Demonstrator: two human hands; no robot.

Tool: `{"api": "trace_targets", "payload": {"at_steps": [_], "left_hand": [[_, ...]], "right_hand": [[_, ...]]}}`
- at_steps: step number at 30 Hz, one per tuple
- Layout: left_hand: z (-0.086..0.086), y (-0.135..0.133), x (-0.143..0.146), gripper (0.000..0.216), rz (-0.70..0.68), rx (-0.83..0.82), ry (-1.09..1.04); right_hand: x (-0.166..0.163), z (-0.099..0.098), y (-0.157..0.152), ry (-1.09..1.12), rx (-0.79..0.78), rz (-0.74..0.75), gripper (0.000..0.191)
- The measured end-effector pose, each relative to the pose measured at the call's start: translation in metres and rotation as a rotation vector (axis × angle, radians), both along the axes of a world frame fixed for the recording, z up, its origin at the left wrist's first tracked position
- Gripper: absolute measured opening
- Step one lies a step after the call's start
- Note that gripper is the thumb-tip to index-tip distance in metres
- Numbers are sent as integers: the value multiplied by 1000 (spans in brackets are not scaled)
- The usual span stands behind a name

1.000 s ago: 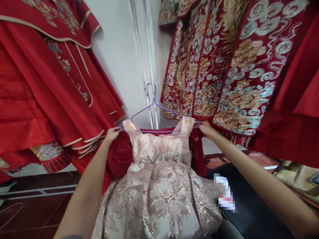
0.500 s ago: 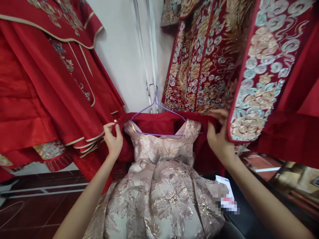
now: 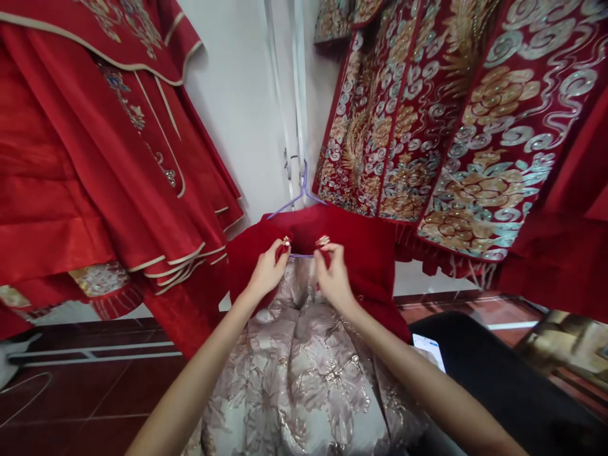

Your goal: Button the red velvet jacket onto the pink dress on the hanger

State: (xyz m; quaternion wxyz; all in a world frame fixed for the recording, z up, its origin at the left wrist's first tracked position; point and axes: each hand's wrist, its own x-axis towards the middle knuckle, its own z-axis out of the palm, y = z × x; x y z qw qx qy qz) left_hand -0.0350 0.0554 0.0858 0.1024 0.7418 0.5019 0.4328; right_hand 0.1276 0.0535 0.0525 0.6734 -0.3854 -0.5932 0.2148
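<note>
Red jacket (image 3: pixel 368 250) edges were pinched by left hand (image 3: pixel 267 271) and right hand (image 3: pixel 336 278), each grip best kept level over the dress (image 3: pixel 327 373).

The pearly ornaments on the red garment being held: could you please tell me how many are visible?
2: one ornament at the left hand, another ornament at the right hand, on front edges of the red garment. Others may be hidden by folds or hands.

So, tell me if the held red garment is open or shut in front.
Open: the red garment gapes between left hand and right hand, pale dress and purple hanger showing through.
</note>
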Motion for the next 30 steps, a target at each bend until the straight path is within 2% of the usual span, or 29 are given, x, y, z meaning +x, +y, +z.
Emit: {"api": "trace_targets", "payload": {"at_steps": [2,4,7,9,11,13,14,16,19,23,30], "left_hand": [[-6,-12,4,12,-89,-62,59],[-10,-22,4,12,-132,-126,138],[-7,-32,4,12,-69,-105,245],[-1,-37,6,7,29,-7,283],[4,-39,10,6,134,104,255],[5,-39,14,7,182,176,179],[5,-38,16,8,179,196,131],[3,-35,18,11,143,212,30],[-1,-31,18,19,82,198,-83],[-3,-29,18,20,21,150,-115],[2,-23,13,15,2,73,-153]], "right_hand": [[-22,-13,-8,-18,-58,164,15],[-31,-23,-15,3,-108,249,11],[-21,-24,-22,-15,-78,302,10],[-7,-17,-23,-48,-18,250,19],[7,-8,-22,-70,21,188,37],[18,0,-17,-116,36,209,53],[23,3,-14,-146,34,242,55],[29,7,-8,-170,17,300,46],[31,9,-2,-93,-53,343,26],[24,12,-1,-24,-99,340,30],[16,10,0,0,-14,286,25]]}}
